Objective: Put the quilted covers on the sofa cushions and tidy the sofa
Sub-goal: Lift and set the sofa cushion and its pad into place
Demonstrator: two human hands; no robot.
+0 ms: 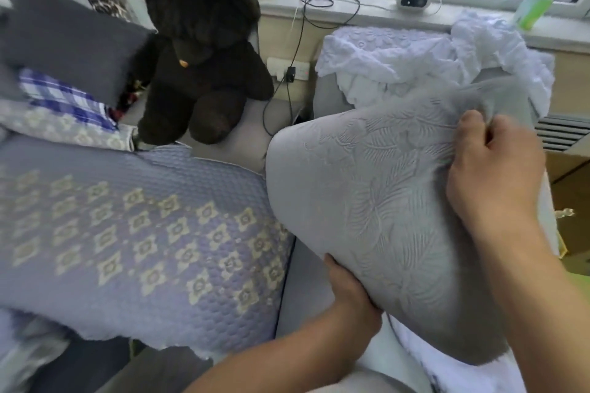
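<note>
Above sofa edge, hands (491,169) gripping grey cushion (367,201)

Support: grey sofa (223,134).
Seat: blue quilted cover (143,233) with pale flower pattern lies across it.
Corner: dark teddy bear (198,51) sits upright.
Left end: stacked pillows (64,80).

One teddy bear (198,51), one grey cushion (383,217), two hands: left hand (351,290), right hand (491,169).

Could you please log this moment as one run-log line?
left hand: grips grey quilted cushion lower edge | right hand: pinches its top | teddy bear: seated behind
</note>
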